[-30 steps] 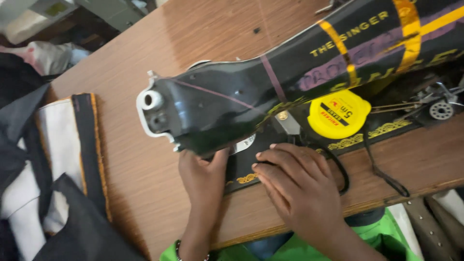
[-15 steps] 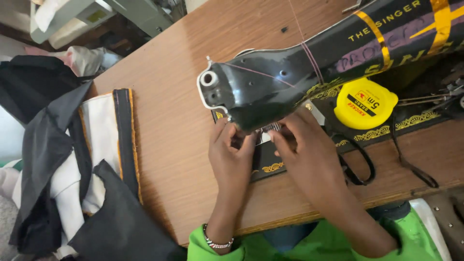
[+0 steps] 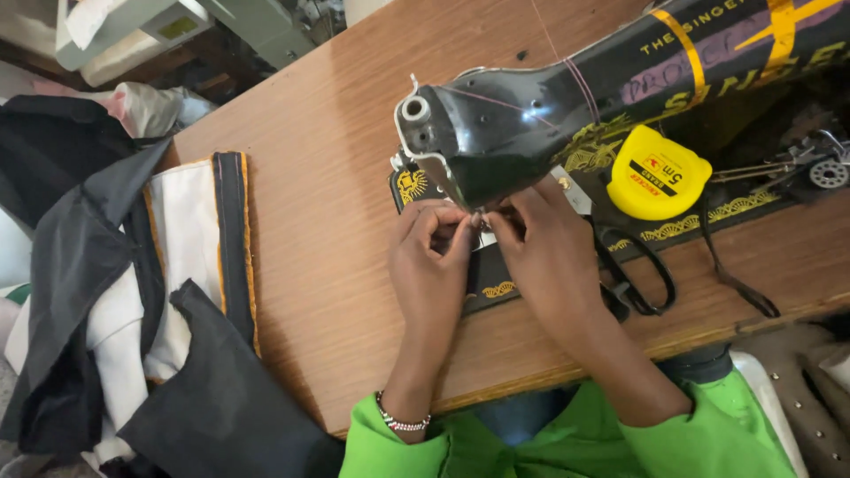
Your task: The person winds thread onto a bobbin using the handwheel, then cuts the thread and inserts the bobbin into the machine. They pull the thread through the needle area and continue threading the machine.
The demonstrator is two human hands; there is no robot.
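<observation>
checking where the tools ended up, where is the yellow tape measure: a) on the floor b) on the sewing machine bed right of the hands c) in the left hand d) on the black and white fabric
b: the yellow tape measure rests on the sewing machine bed, to the right of both hands, which are at the needle area; the left hand does not hold it.

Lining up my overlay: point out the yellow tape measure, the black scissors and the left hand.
yellow tape measure (image 3: pixel 660 173), head view, top of its case.
black scissors (image 3: pixel 642 279), head view, handle loop.
left hand (image 3: pixel 431 257), head view, back of hand.
</observation>
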